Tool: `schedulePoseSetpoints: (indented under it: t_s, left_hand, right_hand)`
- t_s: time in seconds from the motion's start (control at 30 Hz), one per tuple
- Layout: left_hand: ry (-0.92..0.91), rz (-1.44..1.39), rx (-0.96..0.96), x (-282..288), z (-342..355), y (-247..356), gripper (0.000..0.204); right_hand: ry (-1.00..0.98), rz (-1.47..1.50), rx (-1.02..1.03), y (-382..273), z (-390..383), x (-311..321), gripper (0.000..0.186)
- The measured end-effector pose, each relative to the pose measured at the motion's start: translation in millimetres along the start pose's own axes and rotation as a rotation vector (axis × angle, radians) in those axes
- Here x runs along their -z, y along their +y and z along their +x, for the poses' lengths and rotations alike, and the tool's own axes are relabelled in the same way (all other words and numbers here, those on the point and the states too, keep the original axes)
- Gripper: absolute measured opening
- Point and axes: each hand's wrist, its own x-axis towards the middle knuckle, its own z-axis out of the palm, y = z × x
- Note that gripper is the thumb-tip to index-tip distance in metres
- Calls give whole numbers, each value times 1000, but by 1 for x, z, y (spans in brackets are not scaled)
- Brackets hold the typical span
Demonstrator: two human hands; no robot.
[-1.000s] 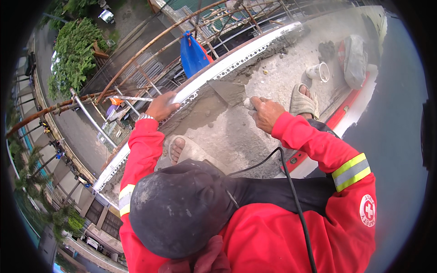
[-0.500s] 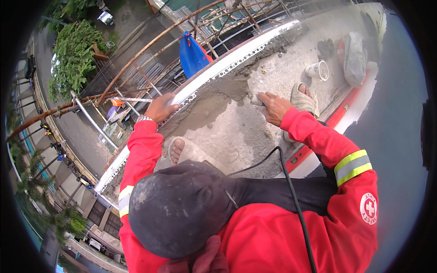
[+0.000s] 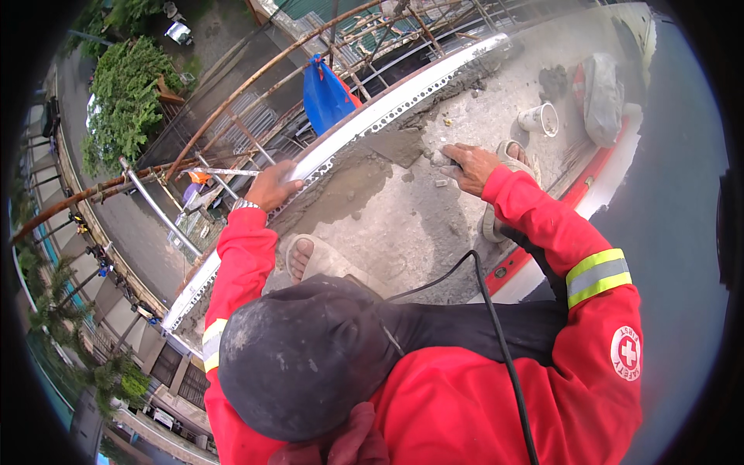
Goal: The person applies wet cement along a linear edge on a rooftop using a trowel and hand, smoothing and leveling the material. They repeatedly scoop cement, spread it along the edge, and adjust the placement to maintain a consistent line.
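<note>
My left hand (image 3: 274,183) grips the long white perforated edge strip (image 3: 349,144) that runs diagonally along the outer ledge. My right hand (image 3: 470,166) is closed on the handle of a flat trowel (image 3: 394,147), whose blade lies in wet grey mortar (image 3: 341,190) just inside the strip. Most of the handle is hidden by my fingers. My sandalled feet (image 3: 302,256) stand on the dusty concrete ledge (image 3: 356,232), one at each side of my working area.
A white bucket (image 3: 538,121), a grey sack (image 3: 601,101) and a red level (image 3: 585,190) lie to the right. A black cable (image 3: 496,325) crosses my body. Rusty scaffold pipes (image 3: 232,93) and a blue tarp (image 3: 327,98) are beyond the edge, with a street far below.
My right hand with the trowel has moved up and to the right, and the blade sits slightly higher on the mortar. My left hand stays on the strip.
</note>
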Motion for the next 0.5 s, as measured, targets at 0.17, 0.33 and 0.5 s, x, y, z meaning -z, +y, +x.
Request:
schedulePoseSetpoints:
  t_s: [0.17,0.33,0.5]
  left_hand:
    - [2,-12,-4,-2,0,-4,52]
    - [17,6,-49,-1,0,-3,52]
    - [30,-19,-48,1,-5,7,49]
  right_hand:
    - [-23,44,-111,32,3,24,31]
    - [-2,39,-48,23,-1,23,32]
    - [5,51,-84,26,4,15,31]
